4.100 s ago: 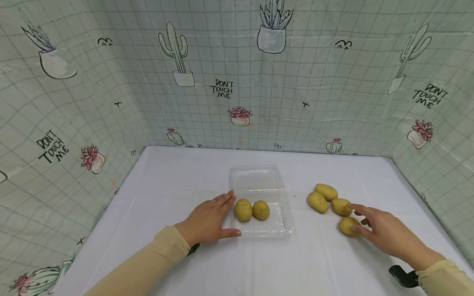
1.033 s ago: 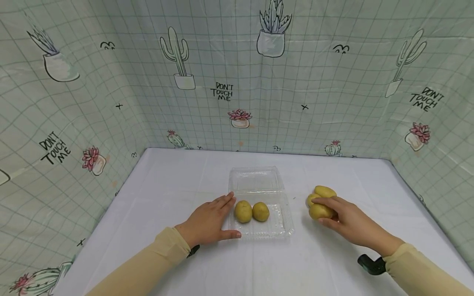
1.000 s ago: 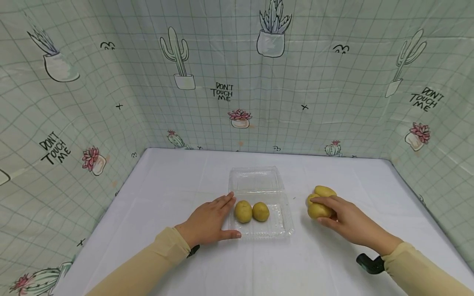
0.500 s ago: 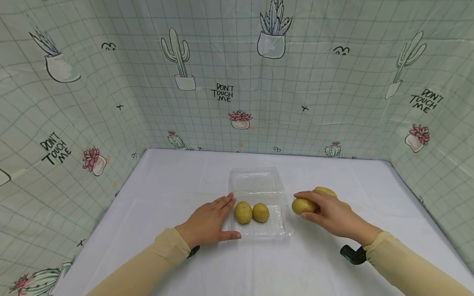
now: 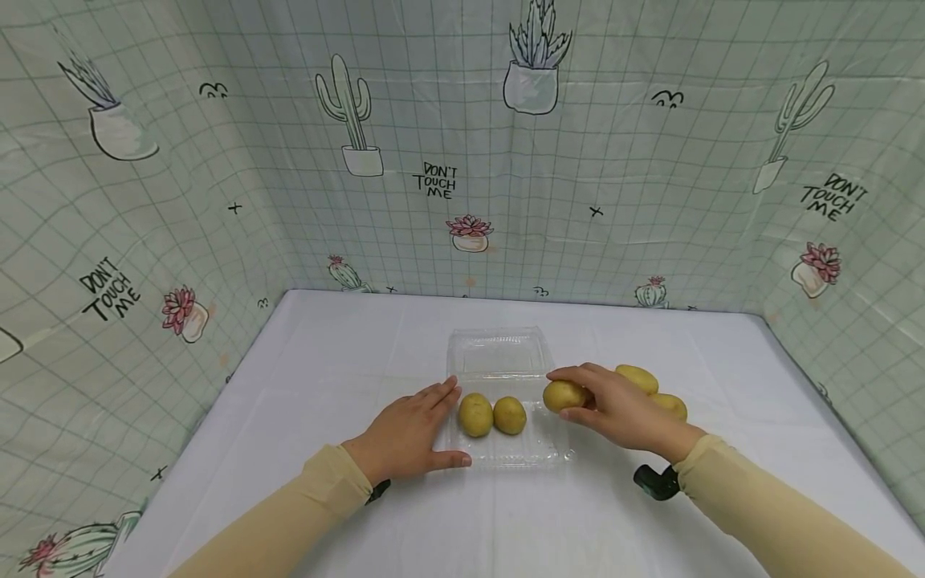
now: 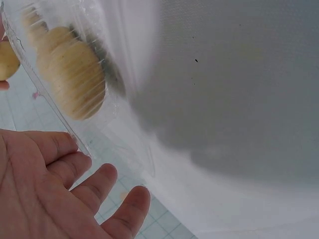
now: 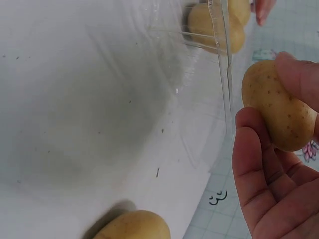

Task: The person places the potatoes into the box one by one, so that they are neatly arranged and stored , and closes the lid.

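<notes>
A clear plastic clamshell container (image 5: 538, 445) lies with its lid (image 5: 500, 353) folded back on the white table. Inside its base are two potatoes, a larger one (image 5: 475, 415) and a smaller one (image 5: 510, 416), side by side at the left. My left hand (image 5: 408, 429) rests along the container's left edge with fingers extended; the left wrist view shows its fingertips at the clear rim. Between thumb and fingers my right hand (image 5: 614, 405) holds another potato (image 5: 564, 396) over the container's right edge. In the right wrist view this potato (image 7: 276, 104) appears beside the clear wall.
To the right, behind my right hand, lie two more potatoes, one farther back (image 5: 637, 379) and one partly covered (image 5: 672, 405). My hand and forearm hide some of the table there. A patterned grid curtain (image 5: 506, 177) encloses the table's back and sides.
My right hand first reached to the potatoes at the right, then took hold of one and carried it left to the container. My left hand has stayed in place.
</notes>
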Demonstrator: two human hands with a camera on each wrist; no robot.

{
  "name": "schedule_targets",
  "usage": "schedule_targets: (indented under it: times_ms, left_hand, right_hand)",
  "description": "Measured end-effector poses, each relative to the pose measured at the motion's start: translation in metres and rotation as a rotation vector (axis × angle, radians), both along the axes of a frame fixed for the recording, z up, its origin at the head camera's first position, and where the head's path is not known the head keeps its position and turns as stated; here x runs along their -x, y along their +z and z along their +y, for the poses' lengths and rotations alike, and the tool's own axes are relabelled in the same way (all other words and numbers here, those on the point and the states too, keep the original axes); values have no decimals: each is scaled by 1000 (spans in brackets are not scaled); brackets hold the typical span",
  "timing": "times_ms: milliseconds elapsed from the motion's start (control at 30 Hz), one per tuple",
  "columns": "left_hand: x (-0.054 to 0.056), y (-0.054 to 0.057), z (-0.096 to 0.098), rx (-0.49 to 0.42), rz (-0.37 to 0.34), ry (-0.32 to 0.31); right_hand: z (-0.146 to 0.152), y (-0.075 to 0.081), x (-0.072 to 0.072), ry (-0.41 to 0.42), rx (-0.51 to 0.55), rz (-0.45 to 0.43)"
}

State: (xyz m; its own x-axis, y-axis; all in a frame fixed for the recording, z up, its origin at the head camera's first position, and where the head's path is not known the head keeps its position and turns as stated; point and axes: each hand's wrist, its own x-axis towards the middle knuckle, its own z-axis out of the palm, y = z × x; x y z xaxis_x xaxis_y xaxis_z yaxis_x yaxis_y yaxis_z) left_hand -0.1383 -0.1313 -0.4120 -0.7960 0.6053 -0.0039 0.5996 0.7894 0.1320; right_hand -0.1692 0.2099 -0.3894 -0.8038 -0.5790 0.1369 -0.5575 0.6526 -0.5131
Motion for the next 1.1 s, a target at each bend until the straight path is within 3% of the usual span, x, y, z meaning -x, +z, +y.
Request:
schedule_targets:
  times_ms: [433,1100]
  left_hand:
    - [0,-2,0,12,-8,6]
    - [0,-1,0,1,-10,7]
  right_hand:
    - [-13,-8,7,8,-27,5]
    - [-27,-18,10,9,-235,71]
